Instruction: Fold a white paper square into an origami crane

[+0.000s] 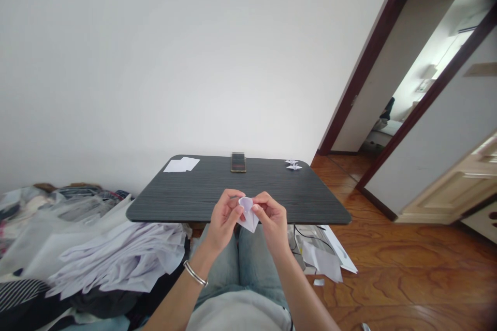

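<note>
A small piece of folded white paper (249, 221) is held between my two hands, just in front of the near edge of the dark table (186, 189). Its upper part bulges open like a pocket, and its lower end comes to a point. My left hand (225, 217) pinches its left side between thumb and fingers. On the right side, my right hand (271, 215) grips it the same way. Two folded paper cranes (294, 167) stand at the table's far right corner. White paper sheets (176, 166) lie at the far left.
A phone (238, 162) is at the table's back edge, near the wall. Piled clothes and white fabric (128, 253) lie left of my legs. Cables, papers (322, 260) and a box are on the floor at right. A doorway stands farther right.
</note>
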The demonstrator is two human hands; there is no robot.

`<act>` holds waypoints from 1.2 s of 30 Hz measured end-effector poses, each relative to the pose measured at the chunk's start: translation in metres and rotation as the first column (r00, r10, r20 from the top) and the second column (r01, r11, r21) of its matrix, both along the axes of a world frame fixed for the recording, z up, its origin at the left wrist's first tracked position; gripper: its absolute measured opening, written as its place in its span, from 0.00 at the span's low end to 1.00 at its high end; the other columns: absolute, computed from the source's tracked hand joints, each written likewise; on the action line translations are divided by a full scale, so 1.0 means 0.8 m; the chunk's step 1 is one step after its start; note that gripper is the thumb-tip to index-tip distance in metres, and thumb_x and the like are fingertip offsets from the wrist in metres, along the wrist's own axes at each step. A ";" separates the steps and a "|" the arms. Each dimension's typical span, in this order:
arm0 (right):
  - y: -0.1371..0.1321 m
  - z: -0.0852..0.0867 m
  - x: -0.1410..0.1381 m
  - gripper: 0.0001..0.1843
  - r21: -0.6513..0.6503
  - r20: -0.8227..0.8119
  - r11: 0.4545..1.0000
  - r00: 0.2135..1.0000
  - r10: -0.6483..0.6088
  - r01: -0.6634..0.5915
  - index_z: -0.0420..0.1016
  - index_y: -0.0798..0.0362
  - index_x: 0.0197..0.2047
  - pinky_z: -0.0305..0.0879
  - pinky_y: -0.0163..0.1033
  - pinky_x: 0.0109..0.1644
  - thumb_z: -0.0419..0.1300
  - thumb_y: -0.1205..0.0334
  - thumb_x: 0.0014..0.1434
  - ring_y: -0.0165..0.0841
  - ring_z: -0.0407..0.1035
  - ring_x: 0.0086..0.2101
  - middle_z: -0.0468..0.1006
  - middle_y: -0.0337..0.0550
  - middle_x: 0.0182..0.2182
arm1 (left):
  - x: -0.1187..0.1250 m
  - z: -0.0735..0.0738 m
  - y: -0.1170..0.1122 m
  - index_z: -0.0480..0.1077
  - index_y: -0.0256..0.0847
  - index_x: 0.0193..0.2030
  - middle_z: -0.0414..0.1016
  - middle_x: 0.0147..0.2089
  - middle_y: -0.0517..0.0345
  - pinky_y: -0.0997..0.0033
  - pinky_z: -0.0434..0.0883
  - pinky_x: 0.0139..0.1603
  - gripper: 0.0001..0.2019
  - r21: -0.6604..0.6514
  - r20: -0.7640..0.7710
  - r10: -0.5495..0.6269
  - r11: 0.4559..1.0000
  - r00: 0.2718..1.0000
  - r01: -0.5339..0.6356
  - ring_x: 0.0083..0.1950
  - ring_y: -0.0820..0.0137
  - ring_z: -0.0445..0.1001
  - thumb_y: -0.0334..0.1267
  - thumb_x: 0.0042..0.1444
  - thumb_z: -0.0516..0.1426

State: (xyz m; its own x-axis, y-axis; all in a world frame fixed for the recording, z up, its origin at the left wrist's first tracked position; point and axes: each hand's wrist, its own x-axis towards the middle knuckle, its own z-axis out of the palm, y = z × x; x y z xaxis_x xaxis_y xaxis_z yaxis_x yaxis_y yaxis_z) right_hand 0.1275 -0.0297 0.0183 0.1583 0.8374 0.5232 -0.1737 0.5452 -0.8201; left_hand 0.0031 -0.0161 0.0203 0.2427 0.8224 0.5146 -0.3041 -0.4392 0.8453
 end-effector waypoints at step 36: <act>-0.004 0.006 0.005 0.07 -0.191 -0.039 0.979 0.997 0.068 -0.074 0.76 0.53 0.31 0.64 0.35 0.33 0.65 0.59 0.48 0.32 0.70 0.29 0.77 0.41 0.27 | -0.004 -0.004 0.000 0.70 0.36 0.39 0.64 0.26 0.61 0.77 0.61 0.28 0.09 0.152 -0.237 0.242 0.966 0.941 -0.210 0.27 0.75 0.63 0.40 0.56 0.54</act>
